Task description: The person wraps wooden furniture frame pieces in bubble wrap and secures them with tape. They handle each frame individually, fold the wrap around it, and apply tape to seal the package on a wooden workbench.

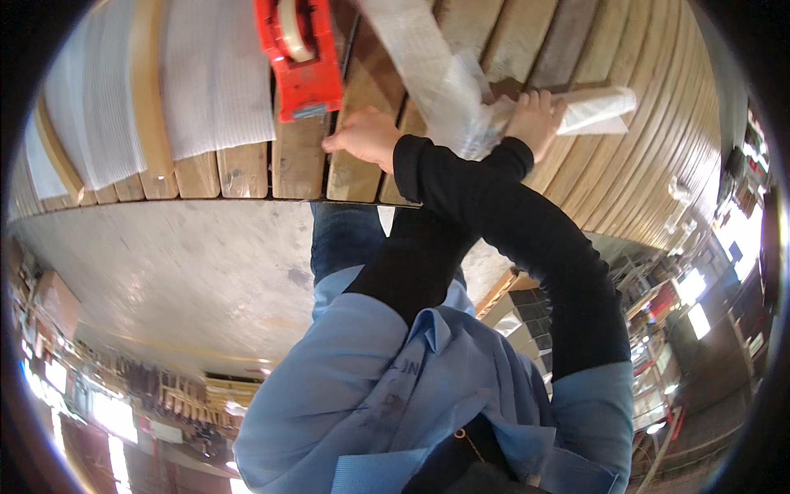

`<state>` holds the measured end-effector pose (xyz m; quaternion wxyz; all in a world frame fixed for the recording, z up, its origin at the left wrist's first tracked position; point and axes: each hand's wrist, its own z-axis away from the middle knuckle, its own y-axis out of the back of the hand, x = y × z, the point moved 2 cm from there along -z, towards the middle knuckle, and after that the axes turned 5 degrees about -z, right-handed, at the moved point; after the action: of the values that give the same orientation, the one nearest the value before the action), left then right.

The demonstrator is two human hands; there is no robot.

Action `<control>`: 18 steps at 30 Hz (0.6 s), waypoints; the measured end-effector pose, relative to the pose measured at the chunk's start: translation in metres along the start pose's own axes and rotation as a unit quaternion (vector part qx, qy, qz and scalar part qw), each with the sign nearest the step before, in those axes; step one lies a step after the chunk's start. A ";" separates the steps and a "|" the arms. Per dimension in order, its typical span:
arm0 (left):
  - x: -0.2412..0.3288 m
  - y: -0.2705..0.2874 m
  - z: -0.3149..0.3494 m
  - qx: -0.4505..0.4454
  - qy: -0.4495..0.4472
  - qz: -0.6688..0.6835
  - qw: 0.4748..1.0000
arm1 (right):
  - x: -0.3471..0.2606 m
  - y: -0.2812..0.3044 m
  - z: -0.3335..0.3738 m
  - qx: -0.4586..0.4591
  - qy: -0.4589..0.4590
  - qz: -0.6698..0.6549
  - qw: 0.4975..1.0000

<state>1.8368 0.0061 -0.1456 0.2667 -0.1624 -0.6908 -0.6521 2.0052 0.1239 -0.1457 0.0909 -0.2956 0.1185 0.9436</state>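
Note:
My forearms cross in black sleeves, the right over the left. My left hand [535, 123] is on the right side, its fingers bent over a bundle of white, see-through wrapping film [605, 105]. A strip of this film [420, 66] stretches from there toward the far edge. On the left side, my right hand [366, 138] is closed, its fingertips drawn together low over the wooden slats; anything in them is too small to make out. Just beyond its fingertips lies a red tape dispenser [306, 70] with a pale roll of tape, apart from the hand.
The work surface is a slatted wooden tabletop [193, 174]. White ribbed wrapping sheets [216, 82] cover its left part, with a light wooden strip [151, 90] between them. Grey floor [164, 280] lies before the table. Stacked wooden goods [185, 395] stand farther off at lower left.

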 end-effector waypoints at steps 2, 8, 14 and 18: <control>-0.002 -0.007 0.001 -0.054 -0.019 0.012 0.998 | -0.011 0.032 0.034 -0.032 0.072 0.003 0.997; -0.023 -0.028 0.001 0.065 -0.016 -0.089 0.994 | 0.086 0.185 0.178 0.286 0.328 -0.154 0.887; 0.000 -0.010 -0.005 -0.008 -0.027 -0.062 0.998 | 0.264 0.253 0.200 0.410 0.282 -0.096 0.862; 0.001 -0.006 -0.007 -0.010 -0.017 -0.055 0.998 | 0.287 0.246 0.144 0.349 0.375 -0.160 0.844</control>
<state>1.8333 -0.0016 -0.1496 0.2171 -0.1384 -0.6968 -0.6695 1.6359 -0.0420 -0.1552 0.2864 -0.5910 0.4157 0.6292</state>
